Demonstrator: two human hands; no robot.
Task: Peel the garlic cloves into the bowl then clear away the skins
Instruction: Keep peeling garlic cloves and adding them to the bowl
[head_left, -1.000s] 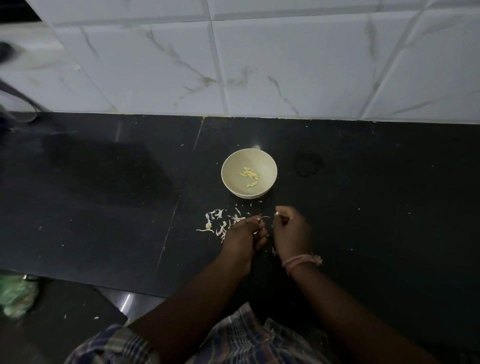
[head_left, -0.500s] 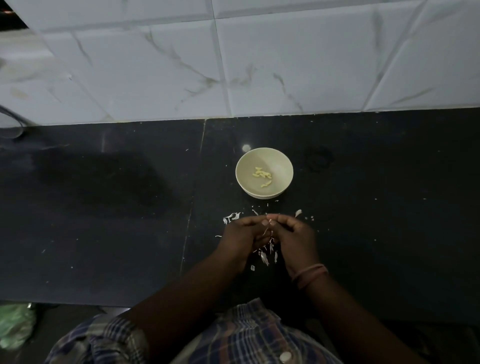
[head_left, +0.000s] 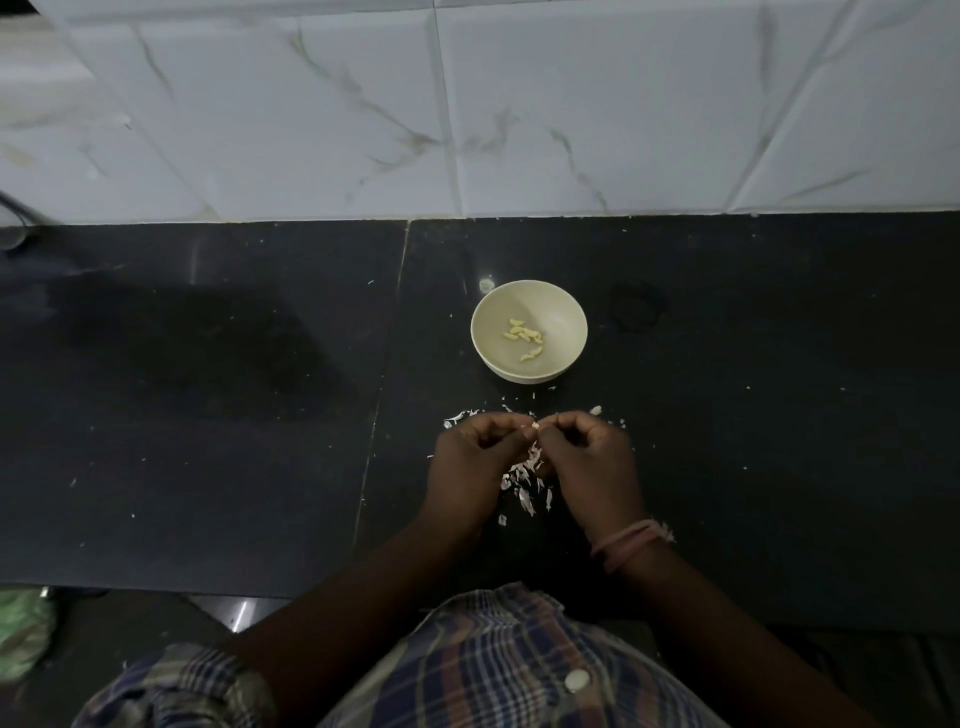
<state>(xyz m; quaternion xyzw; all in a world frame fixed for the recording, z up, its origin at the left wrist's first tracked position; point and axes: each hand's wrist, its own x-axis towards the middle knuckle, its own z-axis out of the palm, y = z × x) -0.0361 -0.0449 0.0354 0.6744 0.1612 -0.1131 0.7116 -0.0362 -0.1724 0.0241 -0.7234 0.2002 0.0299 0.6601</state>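
A cream bowl (head_left: 558, 306) stands on the black counter and holds several peeled garlic cloves (head_left: 524, 335). Just in front of it my left hand (head_left: 475, 467) and my right hand (head_left: 592, 462) meet, fingers curled. Together their fingertips pinch a small garlic clove (head_left: 535, 426), of which only a pale tip shows. White garlic skins (head_left: 524, 486) lie scattered on the counter between and under my hands, with more scraps (head_left: 460, 417) to the left of my left hand. One pale piece (head_left: 596, 410) lies beyond my right hand.
The black stone counter (head_left: 208, 415) runs left and right, backed by a white marbled tile wall (head_left: 467, 114). Its front edge is near my body. A green bag (head_left: 21, 634) lies low at the left, below the counter.
My two hands came together from apart and now pinch the clove between them. The camera view shifted, so the bowl and skins sit further right in the frame.
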